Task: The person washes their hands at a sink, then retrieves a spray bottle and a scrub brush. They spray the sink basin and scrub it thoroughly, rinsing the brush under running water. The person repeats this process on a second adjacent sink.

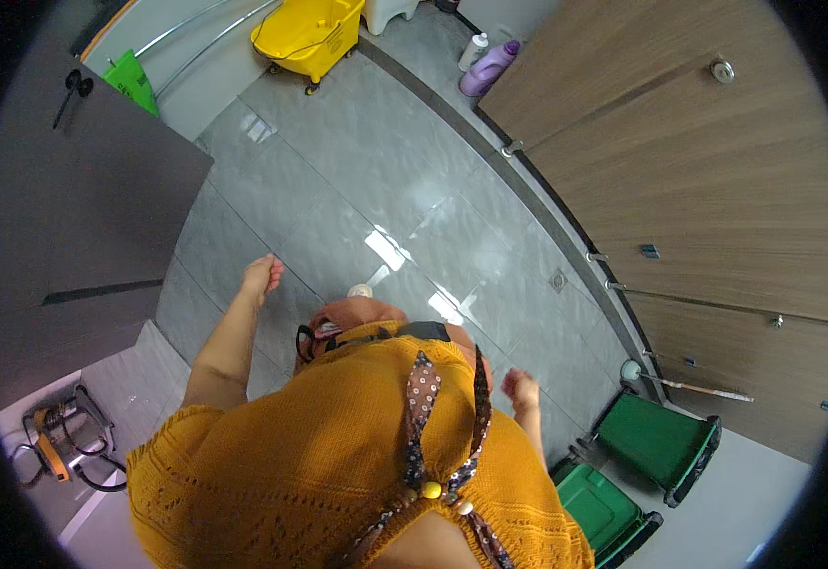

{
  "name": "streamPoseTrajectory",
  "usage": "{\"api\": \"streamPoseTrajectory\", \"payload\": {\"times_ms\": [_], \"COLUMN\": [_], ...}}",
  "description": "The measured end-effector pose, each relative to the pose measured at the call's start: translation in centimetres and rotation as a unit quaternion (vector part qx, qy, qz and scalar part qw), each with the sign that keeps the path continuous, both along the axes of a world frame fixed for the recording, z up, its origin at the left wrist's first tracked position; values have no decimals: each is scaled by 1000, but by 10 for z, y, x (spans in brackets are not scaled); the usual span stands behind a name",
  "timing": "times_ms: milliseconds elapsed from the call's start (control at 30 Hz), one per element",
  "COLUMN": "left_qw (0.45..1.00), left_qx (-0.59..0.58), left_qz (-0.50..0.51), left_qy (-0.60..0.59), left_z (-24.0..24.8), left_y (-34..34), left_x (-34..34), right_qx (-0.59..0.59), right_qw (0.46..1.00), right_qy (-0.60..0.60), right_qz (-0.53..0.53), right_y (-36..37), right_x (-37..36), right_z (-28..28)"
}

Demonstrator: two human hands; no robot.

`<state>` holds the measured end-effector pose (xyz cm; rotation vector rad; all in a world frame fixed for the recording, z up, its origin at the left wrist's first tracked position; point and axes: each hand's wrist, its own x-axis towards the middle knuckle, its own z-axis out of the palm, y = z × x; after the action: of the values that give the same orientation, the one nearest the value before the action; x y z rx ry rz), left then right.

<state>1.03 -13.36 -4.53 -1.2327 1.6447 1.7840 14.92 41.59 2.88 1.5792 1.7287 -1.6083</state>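
Observation:
Out to the left, at waist height over the tiled floor, hangs my left hand point(263, 274). Its fingers are curled in loosely and nothing shows in them. My right hand point(522, 389) is lower and close to my right side, also with fingers curled, and no object shows in it. Neither hand touches anything. Below me the toe of one pale shoe point(361, 291) pokes out past my clothing.
A yellow mop bucket point(308, 40) on wheels stands far ahead. A grey door point(101, 209) is at left, with a vacuum cleaner point(71, 438) behind it. Wooden cubicle doors point(708, 180), a purple bottle point(490, 68) and green bins point(655, 438) line the right.

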Motion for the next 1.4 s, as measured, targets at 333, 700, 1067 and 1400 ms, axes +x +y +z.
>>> {"api": "streamPoseTrajectory", "payload": {"times_ms": [333, 700, 1067, 1400], "left_qw": [999, 978, 868, 958], "left_qx": [-10, 10, -288, -127], "left_qz": [28, -183, -375, -235], "left_qy": [22, 99, 150, 105], "left_z": [9, 65, 157, 112], "left_y": [10, 75, 119, 73], "left_x": [-3, -10, -42, -27], "right_qx": [51, 9, -29, 9], "right_qw": [959, 830, 906, 833], "right_qy": [100, 72, 20, -23], "right_qz": [262, 553, 421, 553], "right_y": [-19, -40, -9, -73], "right_x": [-233, -367, -425, -451], "right_z": [1, -60, -54, -56]}}
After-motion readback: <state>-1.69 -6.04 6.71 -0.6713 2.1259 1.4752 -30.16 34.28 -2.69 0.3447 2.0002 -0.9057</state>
